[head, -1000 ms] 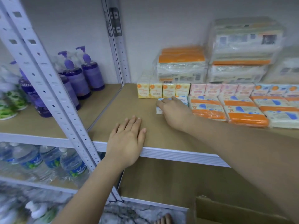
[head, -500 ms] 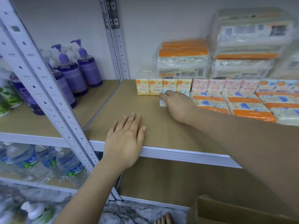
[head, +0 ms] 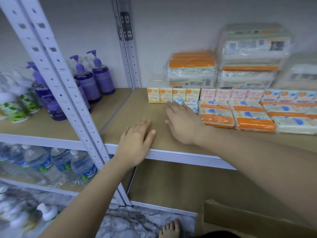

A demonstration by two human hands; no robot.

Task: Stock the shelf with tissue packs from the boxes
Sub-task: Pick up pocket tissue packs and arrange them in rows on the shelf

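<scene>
Comparing with the frames just before, the right hand (head: 184, 123) is seen to have changed its grip: earlier its fingers were curled over the small blue mini tissue pack (head: 190, 104); now they are spread straight and relaxed, fingertips at the pack's near edge — whether contact remains cannot be told. The pack is left on the shelf (head: 130, 109), just in front of the yellow mini packs (head: 173, 95) and just beside the orange flat packs (head: 217, 113). It is judged as set down and released.

The left hand (head: 135, 143) is unchanged — flat, fingers together and straight, pressed on the shelf board at its front edge, holding nothing.

Implication for the task: one more pack is judged placed, and the front row is being extended leftward. Bare board is left across the near and left part of the shelf, so stocking is judged unfinished. A flap of the cardboard box (head: 240, 219) is visible at lower right; its contents cannot be seen. The next move would probably be a reach down to it with the right hand.
</scene>
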